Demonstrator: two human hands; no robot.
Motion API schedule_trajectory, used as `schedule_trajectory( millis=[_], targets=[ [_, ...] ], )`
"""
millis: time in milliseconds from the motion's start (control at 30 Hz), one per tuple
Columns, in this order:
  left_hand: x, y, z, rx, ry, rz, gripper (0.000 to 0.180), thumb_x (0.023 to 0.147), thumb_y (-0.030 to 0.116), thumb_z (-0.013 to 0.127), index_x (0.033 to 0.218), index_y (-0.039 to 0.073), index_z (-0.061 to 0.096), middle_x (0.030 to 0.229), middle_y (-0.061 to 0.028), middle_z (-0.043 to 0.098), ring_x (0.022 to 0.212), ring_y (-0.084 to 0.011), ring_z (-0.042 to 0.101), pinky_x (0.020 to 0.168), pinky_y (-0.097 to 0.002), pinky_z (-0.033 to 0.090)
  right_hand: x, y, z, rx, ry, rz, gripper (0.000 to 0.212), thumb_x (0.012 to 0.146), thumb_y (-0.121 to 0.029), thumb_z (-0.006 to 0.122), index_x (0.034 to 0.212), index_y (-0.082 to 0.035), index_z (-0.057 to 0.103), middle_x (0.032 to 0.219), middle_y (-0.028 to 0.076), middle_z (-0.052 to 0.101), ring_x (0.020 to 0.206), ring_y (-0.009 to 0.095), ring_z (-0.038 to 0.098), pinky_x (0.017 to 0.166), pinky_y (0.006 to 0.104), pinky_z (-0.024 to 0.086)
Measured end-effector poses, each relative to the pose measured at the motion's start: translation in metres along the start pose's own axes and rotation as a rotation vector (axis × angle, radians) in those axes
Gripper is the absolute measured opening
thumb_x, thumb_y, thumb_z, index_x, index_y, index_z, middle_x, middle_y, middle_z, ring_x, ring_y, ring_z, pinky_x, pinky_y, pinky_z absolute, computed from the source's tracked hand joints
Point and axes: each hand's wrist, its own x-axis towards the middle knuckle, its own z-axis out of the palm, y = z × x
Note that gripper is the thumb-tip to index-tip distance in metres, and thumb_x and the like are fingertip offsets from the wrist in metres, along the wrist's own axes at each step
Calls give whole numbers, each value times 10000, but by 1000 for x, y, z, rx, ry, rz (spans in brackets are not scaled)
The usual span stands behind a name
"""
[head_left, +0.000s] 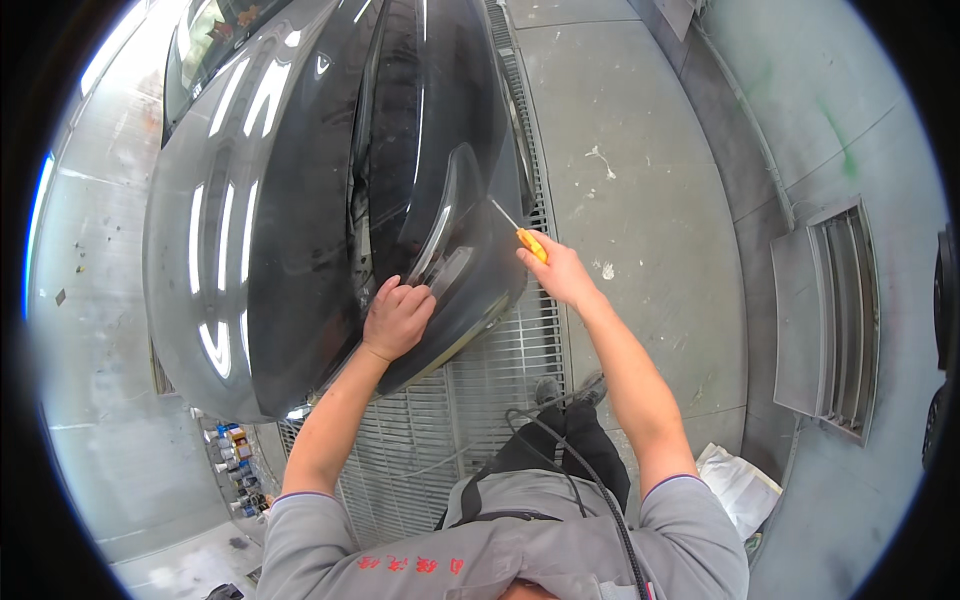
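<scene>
My right hand is closed around the yellow handle of a screwdriver. Its thin metal shaft points up and left, with the tip at or just over the dark grey body panel of a car. Left of the tip, a long glossy curved part like a headlight is set into the panel. My left hand rests at the near end of this part, beside the gap along the hood. Its fingers are curled and pressed against the car; what they grip, if anything, is hidden.
The car's hood spreads to the left, with an open gap along its edge. Metal floor grating runs under and beside the car. A cable hangs across my body. Small containers stand lower left; a louvred vent is at the right wall.
</scene>
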Motion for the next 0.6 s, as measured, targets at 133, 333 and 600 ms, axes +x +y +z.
schedule_trajectory(
  millis=[133,333,600],
  targets=[
    [5,-2,-5,-56,-21,-5,307,796,85,752,1093,159,723,1172,27,654,1098,-204,604,1170,-464,398,7,-10,-13,-17,-42,8,518,1033,-422,676,1477,-164,608,1202,209,756,1100,384,732,956,425,565],
    [71,-2,-15,-201,81,-165,364,770,13,736,1125,91,718,1234,-69,668,1188,-315,624,1113,-540,439,13,7,-37,-26,-127,-65,531,1035,-426,672,1496,-171,604,1245,176,750,1134,332,724,982,416,553],
    [167,-43,4,33,98,-342,341,880,76,735,1220,71,735,1425,-96,658,1370,-339,578,1172,-536,436,61,22,-79,10,-381,-64,508,1050,-399,676,1501,-173,612,1169,97,752,1066,231,691,982,371,534]
  ],
)
